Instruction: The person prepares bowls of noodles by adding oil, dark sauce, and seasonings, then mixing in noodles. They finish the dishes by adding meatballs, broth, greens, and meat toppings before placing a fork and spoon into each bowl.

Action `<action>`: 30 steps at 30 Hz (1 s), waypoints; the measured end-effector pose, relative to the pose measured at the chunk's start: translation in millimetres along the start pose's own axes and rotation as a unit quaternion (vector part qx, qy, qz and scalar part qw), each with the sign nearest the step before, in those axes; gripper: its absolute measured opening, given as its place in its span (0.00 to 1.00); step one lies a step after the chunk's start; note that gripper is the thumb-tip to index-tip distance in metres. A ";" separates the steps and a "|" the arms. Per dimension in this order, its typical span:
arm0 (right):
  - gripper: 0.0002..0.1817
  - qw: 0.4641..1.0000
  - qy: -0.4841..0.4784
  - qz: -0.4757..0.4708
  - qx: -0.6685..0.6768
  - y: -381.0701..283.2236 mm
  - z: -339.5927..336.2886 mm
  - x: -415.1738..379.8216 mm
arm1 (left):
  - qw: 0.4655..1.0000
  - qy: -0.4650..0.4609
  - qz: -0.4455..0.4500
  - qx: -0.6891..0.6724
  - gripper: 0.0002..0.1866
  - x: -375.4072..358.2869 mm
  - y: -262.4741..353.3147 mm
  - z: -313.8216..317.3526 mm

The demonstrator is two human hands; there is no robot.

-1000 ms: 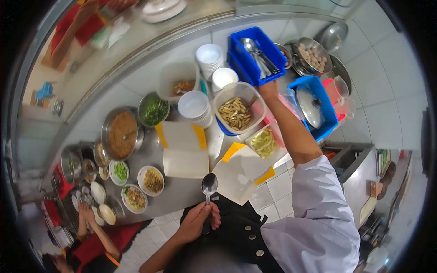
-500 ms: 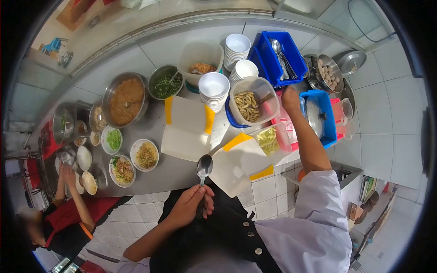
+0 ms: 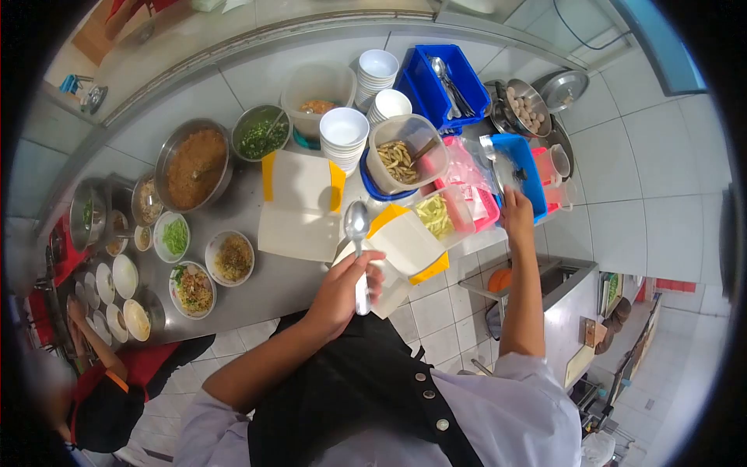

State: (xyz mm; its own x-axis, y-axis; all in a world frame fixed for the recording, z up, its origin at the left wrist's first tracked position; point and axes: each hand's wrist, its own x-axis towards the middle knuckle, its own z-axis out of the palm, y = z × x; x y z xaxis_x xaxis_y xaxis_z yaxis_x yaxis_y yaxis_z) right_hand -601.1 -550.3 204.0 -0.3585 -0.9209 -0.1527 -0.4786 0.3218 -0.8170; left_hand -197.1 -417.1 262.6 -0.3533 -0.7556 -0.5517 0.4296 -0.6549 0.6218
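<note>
My left hand point(image 3: 346, 288) is closed round the handle of a metal spoon point(image 3: 357, 222), its bowl pointing up and away from me. Beneath it lies an open white paper food box point(image 3: 408, 245) with yellow flaps at the table's front edge. A second open food box point(image 3: 298, 229) lies just to the left. My right hand point(image 3: 515, 212) grips a metal spoon point(image 3: 489, 149), held at the front of the blue tray point(image 3: 537, 187). Beside that spoon is a pink tray point(image 3: 486, 208) with pink and clear plastic in it.
A blue cutlery bin point(image 3: 471, 86) stands behind. Stacked white bowls point(image 3: 344, 128) and a tub of pickled green chillies point(image 3: 405, 159) are mid-table. Two bowls of food point(image 3: 229, 259) point(image 3: 193, 289) sit left, near a large pan point(image 3: 193, 165). A co-worker point(image 3: 101, 389) reaches among bowls at far left.
My right hand has drawn back from beside the cutlery bin and now shows a spoon in it. My left hand has risen slightly with its spoon. The view has shifted.
</note>
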 end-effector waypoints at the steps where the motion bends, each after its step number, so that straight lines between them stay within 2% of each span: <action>1: 0.18 0.999 0.027 -0.018 0.000 -17.8 -2.8 -36.7 | 1.000 0.000 -0.001 -0.001 0.21 4.6 -4.8 0.6; 3: 0.15 0.994 0.022 -0.020 0.108 -63.9 15.8 -115.9 | 0.991 -0.055 -0.010 -0.122 0.22 7.7 -10.4 -2.8; 5: 0.14 0.991 0.009 -0.008 0.133 -95.8 54.9 -181.4 | 0.989 -0.045 -0.007 -0.140 0.21 1.1 -13.0 -6.7; 7: 0.13 0.997 0.009 -0.071 0.037 -95.9 105.3 -226.0 | 0.987 -0.039 -0.006 -0.154 0.21 -7.1 -17.1 -14.1; 9: 0.13 0.985 0.016 -0.163 -0.055 -105.2 152.9 -254.1 | 0.982 0.015 0.025 -0.187 0.20 -17.2 -25.3 -26.7; 11: 0.13 0.988 -0.027 -0.142 -0.053 -117.7 196.5 -281.3 | 0.971 0.029 0.062 -0.227 0.17 -22.6 -40.7 -50.1; 15: 0.10 0.970 -0.112 -0.133 -0.171 -143.6 253.5 -336.3 | 0.967 0.140 0.134 -0.166 0.19 -61.5 -55.1 -96.6; 16: 0.10 0.967 -0.125 -0.140 -0.173 -146.4 263.8 -348.9 | 0.962 0.181 0.148 -0.144 0.19 -73.4 -55.8 -107.3; 18: 0.10 0.929 -0.143 -0.228 -0.252 -146.3 285.0 -372.9 | 0.953 0.199 0.195 -0.119 0.18 -89.3 -65.3 -142.6; 19: 0.10 0.950 -0.168 -0.200 -0.171 -137.0 293.8 -377.6 | 0.946 0.205 0.236 -0.082 0.17 -95.1 -70.3 -160.1; 20: 0.11 0.960 -0.172 -0.207 -0.078 -117.9 306.4 -374.5 | 0.936 0.214 0.200 -0.195 0.18 -110.3 -60.9 -166.6; 21: 0.12 0.962 -0.175 -0.208 0.015 -118.9 314.2 -375.5 | 0.936 0.238 0.194 -0.174 0.18 -121.1 -59.9 -181.9; 22: 0.13 0.949 -0.254 -0.134 0.131 -119.5 314.4 -378.9 | 0.943 0.243 0.174 -0.148 0.19 -133.7 -59.5 -199.4; 23: 0.15 0.904 -0.337 -0.058 0.255 -132.4 313.9 -388.0 | 0.950 0.247 0.152 -0.120 0.20 -145.9 -59.7 -214.0; 26: 0.13 0.873 -0.392 -0.030 0.289 -131.2 333.7 -411.8 | 0.947 0.233 0.187 -0.122 0.21 -163.6 -76.2 -243.8; 28: 0.11 0.858 -0.405 0.074 0.307 -121.7 346.3 -421.3 | 0.936 0.250 0.209 -0.134 0.21 -167.0 -84.2 -249.8; 30: 0.11 0.880 -0.388 0.059 0.268 -128.2 358.7 -433.7 | 0.925 0.264 0.232 -0.144 0.21 -172.5 -85.6 -253.7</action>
State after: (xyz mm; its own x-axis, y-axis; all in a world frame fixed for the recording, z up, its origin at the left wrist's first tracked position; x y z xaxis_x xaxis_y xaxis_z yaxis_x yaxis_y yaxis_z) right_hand -96.7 -270.9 175.5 0.3750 -0.8276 -0.4177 0.0467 0.4669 -0.8831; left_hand 37.9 -226.3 163.5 0.3469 -0.7905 -0.5047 0.6633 -0.1737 0.7279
